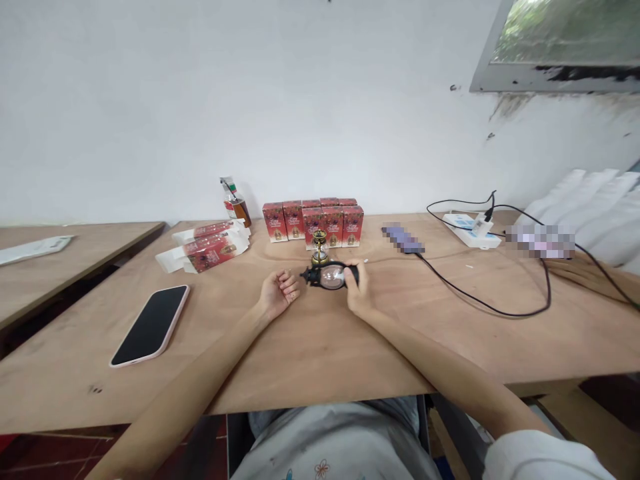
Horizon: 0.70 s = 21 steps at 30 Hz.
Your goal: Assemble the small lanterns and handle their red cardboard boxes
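My right hand grips a small black lantern by one end and holds it on its side above the table. Its clear rounded middle shows, and its pointed end faces left. Close to that tip, my left hand rests with curled fingers; whatever they hold, if anything, is hidden. Just behind the black lantern stands a gold-coloured small lantern, upright and partly covered by it. Red printed boxes, several of them, stand in rows behind the lanterns.
Flattened red cartons lie left of the boxes, near a bottle of brown liquid. A phone lies front left. On the right are a cabled phone, a white power strip and a black cable. White stacked items stand far right.
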Motion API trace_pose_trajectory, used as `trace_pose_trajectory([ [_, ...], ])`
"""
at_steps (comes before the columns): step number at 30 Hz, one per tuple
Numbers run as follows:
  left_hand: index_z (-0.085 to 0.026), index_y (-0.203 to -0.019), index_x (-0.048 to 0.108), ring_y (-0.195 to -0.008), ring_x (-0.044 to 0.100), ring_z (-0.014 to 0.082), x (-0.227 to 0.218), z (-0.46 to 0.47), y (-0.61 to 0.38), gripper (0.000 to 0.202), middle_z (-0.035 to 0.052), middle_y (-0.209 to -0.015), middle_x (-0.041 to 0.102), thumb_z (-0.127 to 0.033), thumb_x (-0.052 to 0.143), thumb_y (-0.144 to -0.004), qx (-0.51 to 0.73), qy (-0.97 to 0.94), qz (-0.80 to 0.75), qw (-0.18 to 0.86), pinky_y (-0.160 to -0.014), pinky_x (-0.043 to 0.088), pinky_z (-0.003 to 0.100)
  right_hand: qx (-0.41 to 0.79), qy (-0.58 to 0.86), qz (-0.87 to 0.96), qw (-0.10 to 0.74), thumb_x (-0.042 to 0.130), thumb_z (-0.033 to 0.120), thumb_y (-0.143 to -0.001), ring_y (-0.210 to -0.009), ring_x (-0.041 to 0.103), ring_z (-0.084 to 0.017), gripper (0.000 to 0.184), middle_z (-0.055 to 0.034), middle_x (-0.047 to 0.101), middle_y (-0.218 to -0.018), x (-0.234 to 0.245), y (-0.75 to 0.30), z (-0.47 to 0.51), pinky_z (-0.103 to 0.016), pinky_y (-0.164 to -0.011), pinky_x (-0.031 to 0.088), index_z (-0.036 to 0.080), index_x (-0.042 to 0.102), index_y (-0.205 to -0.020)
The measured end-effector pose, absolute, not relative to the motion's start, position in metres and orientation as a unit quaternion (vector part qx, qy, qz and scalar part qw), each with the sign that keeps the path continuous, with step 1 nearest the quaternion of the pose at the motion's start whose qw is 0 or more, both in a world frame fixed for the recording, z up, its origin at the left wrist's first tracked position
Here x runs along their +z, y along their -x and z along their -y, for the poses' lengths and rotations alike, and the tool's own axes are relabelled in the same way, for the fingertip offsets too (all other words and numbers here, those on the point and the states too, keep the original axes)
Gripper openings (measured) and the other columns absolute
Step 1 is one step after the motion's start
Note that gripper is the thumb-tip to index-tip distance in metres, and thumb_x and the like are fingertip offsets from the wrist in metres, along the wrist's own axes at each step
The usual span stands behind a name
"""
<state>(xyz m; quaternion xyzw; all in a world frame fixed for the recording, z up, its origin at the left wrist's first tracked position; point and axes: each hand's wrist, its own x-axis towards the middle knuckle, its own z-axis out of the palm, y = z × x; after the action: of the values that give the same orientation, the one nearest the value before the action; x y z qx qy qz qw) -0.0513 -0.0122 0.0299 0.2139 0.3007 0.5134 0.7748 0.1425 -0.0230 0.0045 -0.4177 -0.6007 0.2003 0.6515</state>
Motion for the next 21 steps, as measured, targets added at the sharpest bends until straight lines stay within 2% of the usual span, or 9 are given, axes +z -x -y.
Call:
trace_pose_trajectory([
  [5,-0.018,-0.055,0.025,-0.039,0.026,0.0062,0.028,0.013,0.049,0.035,-0.0063,-0.047,0.021,-0.023,0.042,-0.085,0.509,-0.269,-0.275,0.770,-0.040,0.027,0.019,0.173,0.488,0.459,0.722,0.040,0.050,-0.081,-0.082,0.051,-0.017,0.031,-0.0020,0.053,-0.081,0.000,-0.195,-0.009,-0.031,-0.079,0.041,0.021,0.046,-0.085],
  [9,-0.017,-0.058,0.035,-0.040,0.030,0.0056,0.024,0.012,0.036,0.031,-0.0074,-0.046,0.022,-0.022,0.047,-0.085,0.507,-0.275,-0.286,0.765,-0.040,0.030,0.017,0.130,0.541,0.329,0.763,0.040,0.049,-0.079,-0.081,0.049,-0.016,0.029,-0.0013,0.051,-0.081,-0.004,-0.233,-0.040,-0.031,-0.081,0.040,0.021,0.044,-0.080],
  [11,-0.016,-0.060,0.040,-0.038,0.028,0.0046,0.022,0.010,0.027,0.028,-0.0082,-0.045,0.022,-0.022,0.050,-0.085,0.506,-0.273,-0.292,0.764,-0.035,0.025,0.014,0.139,0.562,0.257,0.774,0.039,0.047,-0.079,-0.082,0.049,-0.016,0.026,-0.0013,0.051,-0.082,-0.007,-0.247,-0.052,-0.031,-0.082,0.039,0.021,0.043,-0.078],
  [15,-0.014,-0.061,0.045,-0.034,0.022,0.0025,0.020,0.003,0.002,0.026,-0.0100,-0.043,0.021,-0.022,0.057,-0.082,0.492,-0.278,-0.298,0.770,-0.029,0.013,0.012,0.160,0.571,0.220,0.774,0.039,0.043,-0.079,-0.083,0.050,-0.016,0.023,-0.0019,0.053,-0.084,-0.012,-0.262,-0.066,-0.032,-0.082,0.040,0.021,0.043,-0.078],
  [18,-0.012,-0.062,0.051,-0.034,0.025,0.0012,0.018,-0.005,-0.024,0.023,-0.0107,-0.043,0.024,-0.023,0.066,-0.076,0.482,-0.291,-0.296,0.772,-0.029,0.015,0.011,0.172,0.571,0.216,0.773,0.041,0.042,-0.077,-0.081,0.051,-0.016,0.022,-0.0007,0.054,-0.082,-0.015,-0.266,-0.070,-0.031,-0.081,0.041,0.020,0.044,-0.077],
  [21,-0.010,-0.066,0.055,-0.036,0.032,0.0010,0.015,-0.014,-0.049,0.022,-0.0095,-0.045,0.030,-0.025,0.070,-0.072,0.490,-0.304,-0.295,0.762,-0.031,0.022,0.010,0.181,0.566,0.215,0.775,0.042,0.042,-0.077,-0.080,0.052,-0.015,0.022,0.0000,0.054,-0.080,-0.017,-0.268,-0.073,-0.030,-0.080,0.042,0.020,0.045,-0.077],
])
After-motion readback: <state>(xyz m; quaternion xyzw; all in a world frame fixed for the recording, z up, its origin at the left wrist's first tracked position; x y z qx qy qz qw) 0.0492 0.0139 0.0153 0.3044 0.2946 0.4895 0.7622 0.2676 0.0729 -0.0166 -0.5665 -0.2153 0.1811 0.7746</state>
